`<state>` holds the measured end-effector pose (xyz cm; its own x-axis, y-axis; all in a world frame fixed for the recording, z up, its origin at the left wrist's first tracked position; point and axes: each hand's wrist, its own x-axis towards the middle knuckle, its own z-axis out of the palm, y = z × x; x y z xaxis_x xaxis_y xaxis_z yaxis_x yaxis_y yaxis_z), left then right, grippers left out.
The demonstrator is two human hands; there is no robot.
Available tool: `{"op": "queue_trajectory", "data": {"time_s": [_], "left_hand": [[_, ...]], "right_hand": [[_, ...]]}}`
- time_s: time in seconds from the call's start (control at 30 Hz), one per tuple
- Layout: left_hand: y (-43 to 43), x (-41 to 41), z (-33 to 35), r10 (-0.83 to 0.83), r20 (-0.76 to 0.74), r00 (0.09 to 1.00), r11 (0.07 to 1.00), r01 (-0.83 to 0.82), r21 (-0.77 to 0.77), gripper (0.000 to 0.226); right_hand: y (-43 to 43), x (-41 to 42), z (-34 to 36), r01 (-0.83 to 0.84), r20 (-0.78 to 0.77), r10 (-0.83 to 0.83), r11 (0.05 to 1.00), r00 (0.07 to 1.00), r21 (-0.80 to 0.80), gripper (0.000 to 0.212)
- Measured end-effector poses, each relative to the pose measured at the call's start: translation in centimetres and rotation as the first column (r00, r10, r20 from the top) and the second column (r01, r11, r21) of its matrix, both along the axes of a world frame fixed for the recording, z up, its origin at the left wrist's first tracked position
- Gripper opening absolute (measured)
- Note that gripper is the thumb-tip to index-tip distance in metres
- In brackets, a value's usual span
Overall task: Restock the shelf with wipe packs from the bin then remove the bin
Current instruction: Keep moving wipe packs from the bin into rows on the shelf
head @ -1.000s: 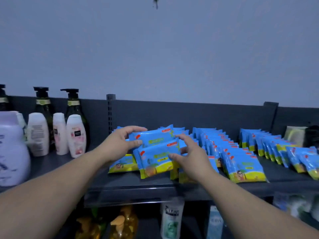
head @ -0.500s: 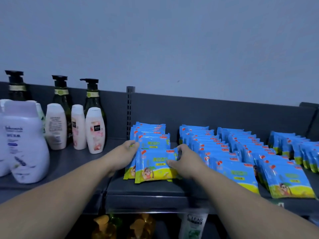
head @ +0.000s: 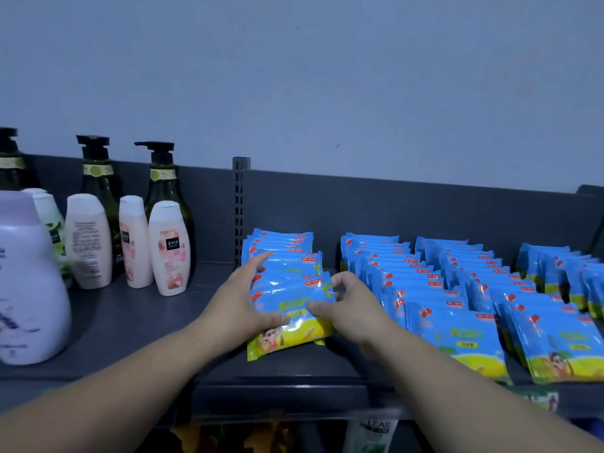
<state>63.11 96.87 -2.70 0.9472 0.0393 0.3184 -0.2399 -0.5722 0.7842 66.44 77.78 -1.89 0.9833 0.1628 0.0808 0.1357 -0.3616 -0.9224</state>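
Observation:
Blue and yellow wipe packs stand in rows on the dark grey shelf [head: 294,367]. The leftmost row [head: 287,273] lies between my two hands. My left hand [head: 243,302] grips the left edge of the front wipe pack [head: 294,325], thumb across its face. My right hand [head: 353,305] pinches the same pack's right edge with curled fingers. More rows of packs [head: 457,302] fill the shelf to the right. The bin is out of view.
Pump bottles [head: 165,197] and white lotion bottles [head: 168,246] stand on the shelf to the left, with a large lilac bottle [head: 26,282] nearest. A slotted upright [head: 239,210] rises behind the packs. Bottles show on the lower shelf [head: 372,433].
The packs I held above the shelf have come down onto the front of the leftmost row. Both hands stayed on them and the view shifted left and closer.

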Motion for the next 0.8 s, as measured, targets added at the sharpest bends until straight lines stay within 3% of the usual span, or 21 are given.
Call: {"op": "queue_trajectory", "data": {"time_s": [0.13, 0.3, 0.47, 0.6, 0.7, 0.8], "left_hand": [[-0.6, 1.2, 0.3, 0.031, 0.139, 0.990, 0.996, -0.042, 0.079, 0.103], [-1.5, 2.8, 0.3, 0.087, 0.139, 0.986, 0.978, -0.111, 0.177, 0.098], [-0.8, 2.6, -0.6, 0.126, 0.061, 0.990, 0.909, -0.140, 0.393, 0.101], [-1.1, 2.4, -0.6, 0.137, 0.103, 0.985, 0.810, -0.172, 0.560, 0.106], [-1.4, 2.5, -0.4, 0.149, 0.066, 0.987, 0.738, -0.155, 0.657, 0.106], [-1.6, 2.4, -0.2, 0.181, 0.059, 0.982, 0.710, -0.172, 0.682, 0.105]], "right_hand": [[0.5, 1.2, -0.2, 0.022, 0.050, -0.024, 0.999, 0.998, 0.048, 0.032], [0.6, 2.2, -0.3, 0.132, 0.075, -0.127, 0.989, 0.989, -0.061, 0.035], [0.3, 1.2, 0.1, 0.106, 0.026, -0.103, 0.942, 0.994, -0.319, 0.058], [0.6, 0.9, 0.5, 0.072, 0.081, -0.041, 0.901, 0.996, -0.428, 0.096], [0.7, 0.8, 0.9, 0.038, 0.063, -0.007, 0.865, 0.998, -0.501, 0.093], [0.5, 0.4, 1.3, 0.035, 0.066, -0.001, 0.851, 0.998, -0.524, 0.102]]}}
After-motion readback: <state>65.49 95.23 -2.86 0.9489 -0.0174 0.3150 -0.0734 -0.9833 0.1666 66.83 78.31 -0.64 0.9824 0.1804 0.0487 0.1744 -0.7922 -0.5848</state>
